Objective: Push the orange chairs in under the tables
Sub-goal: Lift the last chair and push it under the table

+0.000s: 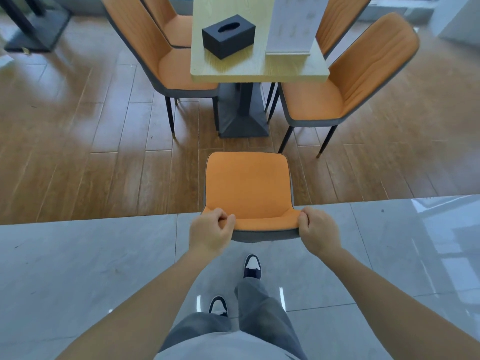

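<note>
Head view, looking down: left hand (211, 231) clenched on the left corner of the top edge of the nearest orange chair's (248, 185) backrest, right hand (317, 231) clenched on the right corner of the same edge, fingers curled over to the orange side. Seat stretching forward from the grip, standing free, its front edge short of the table base (242, 113), well apart from the wooden table (233, 66). Straddling the seam between grey tiles (78, 268) beneath the grip and wood-plank floor (78, 152) beyond it. Ahead of the grip to the left, a second orange chair (166, 58) tucked against the table's left side; another behind it, mostly hidden. Ahead to the right, an orange chair (345, 84) angled at the table's right side, seat partly under the top; one more backrest behind it. On the tabletop, a black tissue box (228, 36) and beside it a standing card holder (291, 27). Below the grip, two dark-and-white shoes (252, 267), grey trousers
</note>
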